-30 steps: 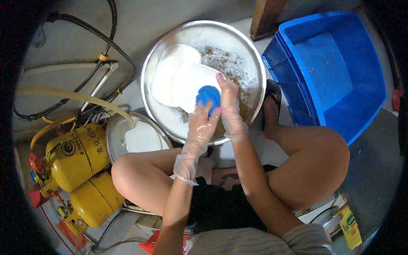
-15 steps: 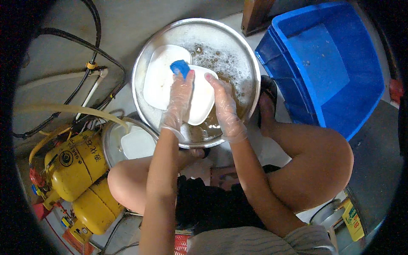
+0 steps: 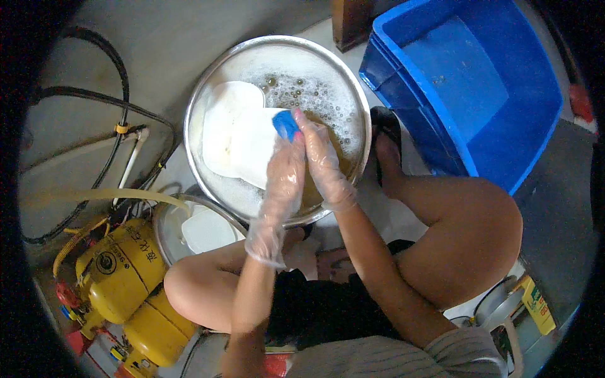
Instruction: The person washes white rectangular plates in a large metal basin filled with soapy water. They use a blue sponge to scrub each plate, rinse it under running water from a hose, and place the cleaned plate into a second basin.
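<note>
A large metal basin of foamy brownish water stands in front of me. My left hand, in a clear plastic glove, is closed on a blue scrubbing pad and presses it on the right part of a white plate. Gloved too, my right hand grips that plate's right edge, close beside the left hand. Its fingertips are near the pad. Under and left of the held plate lie other white rounded-square dishes, partly covered by it.
A smaller metal basin with a white dish sits at the near left, a pale hose running into it. Yellow gas cylinders stand left of my knee. On the right is a large blue bin; a wooden leg rises behind the basin.
My left hand and the blue pad have moved rightward across the plate, toward my right hand. The held plate has shifted left, over the other dishes. The whole view has moved slightly.
</note>
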Available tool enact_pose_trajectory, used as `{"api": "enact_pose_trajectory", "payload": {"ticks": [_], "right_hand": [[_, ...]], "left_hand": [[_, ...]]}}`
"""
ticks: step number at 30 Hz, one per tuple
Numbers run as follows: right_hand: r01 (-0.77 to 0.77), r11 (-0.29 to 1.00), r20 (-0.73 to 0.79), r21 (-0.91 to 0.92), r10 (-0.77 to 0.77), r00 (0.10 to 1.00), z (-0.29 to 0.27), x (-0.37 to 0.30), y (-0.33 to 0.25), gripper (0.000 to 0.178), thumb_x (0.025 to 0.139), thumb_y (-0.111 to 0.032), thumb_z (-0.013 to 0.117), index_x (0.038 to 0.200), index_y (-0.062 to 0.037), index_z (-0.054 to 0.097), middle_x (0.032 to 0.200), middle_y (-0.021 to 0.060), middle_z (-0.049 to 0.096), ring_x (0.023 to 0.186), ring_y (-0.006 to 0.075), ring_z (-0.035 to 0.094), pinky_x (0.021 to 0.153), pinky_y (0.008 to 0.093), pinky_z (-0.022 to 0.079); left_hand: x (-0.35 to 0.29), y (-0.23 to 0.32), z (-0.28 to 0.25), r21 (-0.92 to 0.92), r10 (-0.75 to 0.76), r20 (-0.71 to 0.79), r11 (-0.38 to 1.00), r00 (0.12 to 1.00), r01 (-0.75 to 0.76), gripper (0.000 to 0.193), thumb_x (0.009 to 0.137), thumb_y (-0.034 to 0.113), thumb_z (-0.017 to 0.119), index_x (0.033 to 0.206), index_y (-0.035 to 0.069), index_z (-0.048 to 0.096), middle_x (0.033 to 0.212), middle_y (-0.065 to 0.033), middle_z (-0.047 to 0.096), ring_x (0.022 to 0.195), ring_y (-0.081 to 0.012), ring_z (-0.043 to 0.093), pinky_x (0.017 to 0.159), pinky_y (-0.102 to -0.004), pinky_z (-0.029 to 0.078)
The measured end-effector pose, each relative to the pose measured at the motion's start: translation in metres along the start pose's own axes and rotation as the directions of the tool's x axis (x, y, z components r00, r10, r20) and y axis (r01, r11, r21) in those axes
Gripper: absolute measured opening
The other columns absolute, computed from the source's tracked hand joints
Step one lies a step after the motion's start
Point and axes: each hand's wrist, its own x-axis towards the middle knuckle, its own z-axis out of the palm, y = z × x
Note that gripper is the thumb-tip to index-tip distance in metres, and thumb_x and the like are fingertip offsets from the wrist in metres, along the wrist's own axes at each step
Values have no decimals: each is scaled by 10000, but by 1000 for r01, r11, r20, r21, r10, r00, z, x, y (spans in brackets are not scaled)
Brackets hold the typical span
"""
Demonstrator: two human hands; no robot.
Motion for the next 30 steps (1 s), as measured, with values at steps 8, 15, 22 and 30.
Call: {"api": "enact_pose_trajectory", "payload": {"ticks": [8,15,22,30], "right_hand": [[45,999,11,-6,-45,999,-4,11,14,400,814,-379,499,767,10,580,682,51,527,657,109,465,639,271,394],[21,999,307,33,-30,951,31,7,-17,233,796,-231,510,762,-14,586,655,14,539,591,98,516,567,235,424],[373,327,184,-868,-486,854,3,34,48,526,683,74,494,1188,-61,437,941,168,539,861,334,511,758,370,426],[679,-57,612,-732,-495,617,-3,55,66,323,707,-73,542,1028,-43,526,1015,140,513,964,284,487,808,427,396]], "left_hand": [[32,-21,-13,196,-97,-85,974,992,112,531,869,428,352,1035,-47,520,965,-291,530,929,-400,500,827,-409,361],[66,-100,-50,321,-71,-339,928,938,187,489,855,359,390,1119,-47,458,1172,-343,380,1049,-435,415,926,-411,314],[61,-88,-52,461,131,-415,883,900,84,440,850,320,406,1044,-61,511,1089,-309,471,1014,-410,459,895,-407,349],[51,-86,-48,402,103,-379,913,920,63,448,812,318,442,1072,-37,528,1193,-301,397,1125,-385,390,961,-380,291]]}}
